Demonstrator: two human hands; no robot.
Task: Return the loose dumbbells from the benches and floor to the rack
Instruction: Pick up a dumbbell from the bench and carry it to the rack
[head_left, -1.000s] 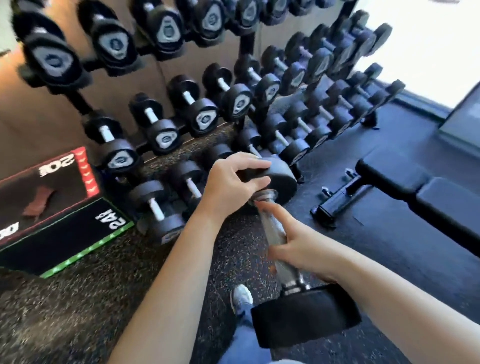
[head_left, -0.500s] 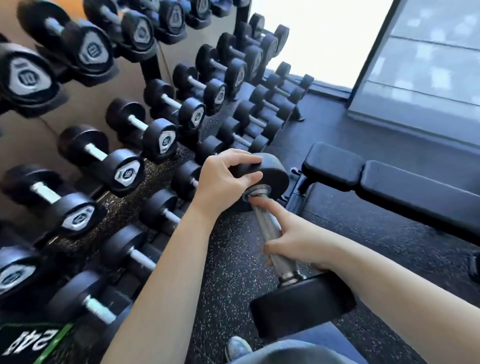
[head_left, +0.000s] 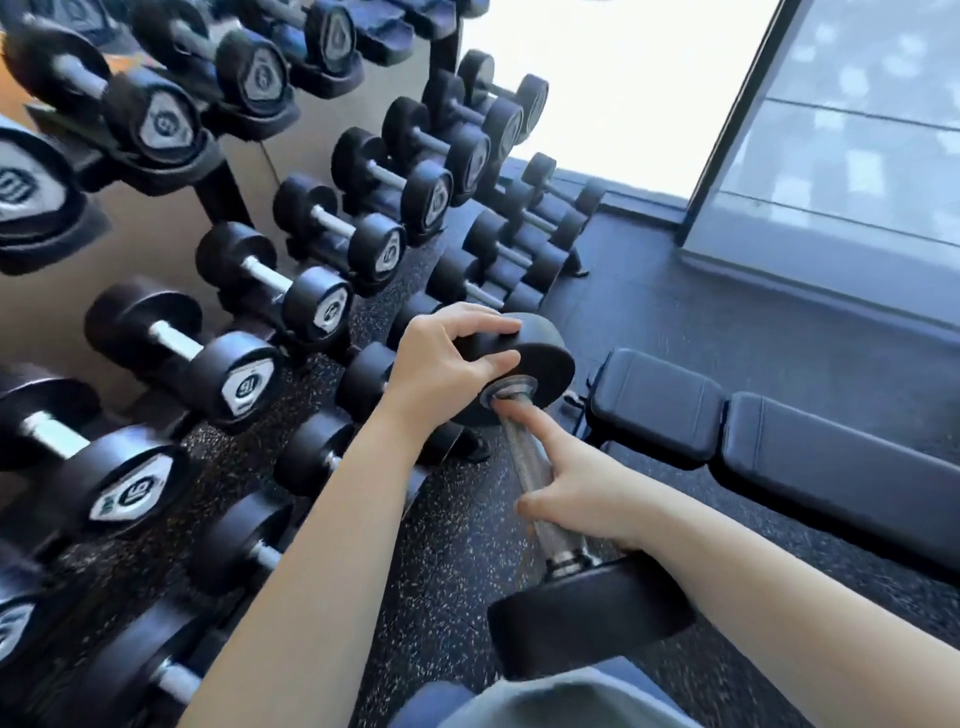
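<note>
I carry a black dumbbell (head_left: 540, 364) with a knurled steel handle in both hands, held in the air in front of the rack. My left hand (head_left: 441, 364) clamps the rim of its far head. My right hand (head_left: 576, 493) wraps the handle, index finger stretched along the bar toward the far head. The near head (head_left: 592, 618) hangs low by my right forearm. The dumbbell rack (head_left: 223, 192) fills the left half of the view, its tiers loaded with black dumbbells bearing white labels.
A dark padded bench (head_left: 779, 441) stretches across the right, close to the carried dumbbell. Speckled black rubber floor (head_left: 457, 571) lies below. A bright window and a glass panel (head_left: 857, 130) stand at the back right. My knee shows at the bottom edge.
My view has swung rightward along the rack, so the coloured boxes on the left are out of sight. Both hands keep the same hold on the dumbbell.
</note>
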